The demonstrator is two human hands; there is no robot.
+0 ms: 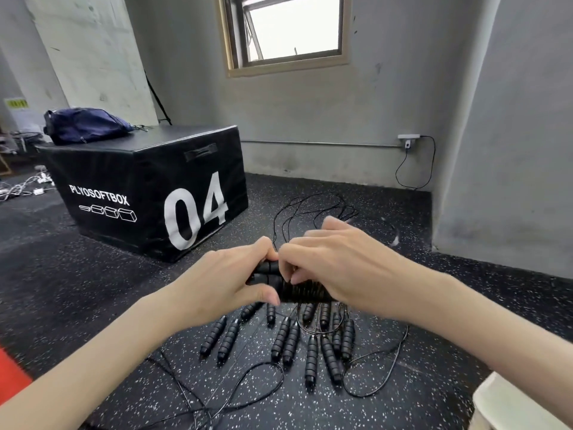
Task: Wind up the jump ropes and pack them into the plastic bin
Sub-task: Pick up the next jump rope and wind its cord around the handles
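Note:
My left hand (pixel 231 279) grips a pair of black ribbed jump rope handles (pixel 269 274) held side by side, with thin black cord wound round them (pixel 305 291). My right hand (pixel 338 262) is over the bundle and pinches the cord against the handles. More cord (pixel 310 209) trails from the bundle onto the floor beyond my hands. Below my hands, several more black handles (pixel 288 339) lie in pairs on the speckled floor, with loose cords (pixel 263 386) looping around them. A white plastic bin corner (pixel 511 405) shows at the bottom right.
A black plyo soft box (pixel 148 187) marked 04 stands at the left, with a dark blue bag (pixel 85 124) on top. Grey walls close the corner ahead, with a window (pixel 286 29) and a wall socket with a cable (pixel 409 141). White cables (pixel 24 187) lie far left.

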